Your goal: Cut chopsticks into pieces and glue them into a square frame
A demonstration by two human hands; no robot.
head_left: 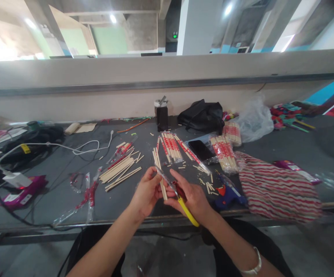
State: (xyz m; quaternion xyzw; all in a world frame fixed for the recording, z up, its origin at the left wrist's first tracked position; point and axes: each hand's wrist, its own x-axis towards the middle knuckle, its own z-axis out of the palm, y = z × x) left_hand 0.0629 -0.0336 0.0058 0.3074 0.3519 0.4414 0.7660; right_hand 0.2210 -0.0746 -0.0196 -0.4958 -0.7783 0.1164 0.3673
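My left hand (148,189) is closed around a few chopsticks (157,157), which point up and away from me. In my right hand (194,198) is a pair of scissors (187,211) with yellow handles. Their metal blades lie across the chopsticks near my left fingertips. Whether the blades touch the wood I cannot tell. Loose chopsticks (117,171) lie in a pile left of my hands, beside torn red-printed wrappers (90,194). Wrapped chopsticks (171,146) lie just beyond my hands. Short cut pieces of wood (210,187) are scattered to the right.
A blue glue gun (228,196) and a striped cloth (276,186) lie on the right. Farther back are a phone (200,150), a black bag (203,115), bundled chopsticks (224,154) and a dark container (162,118). A white cable (65,146) crosses the left side near a purple box (25,192).
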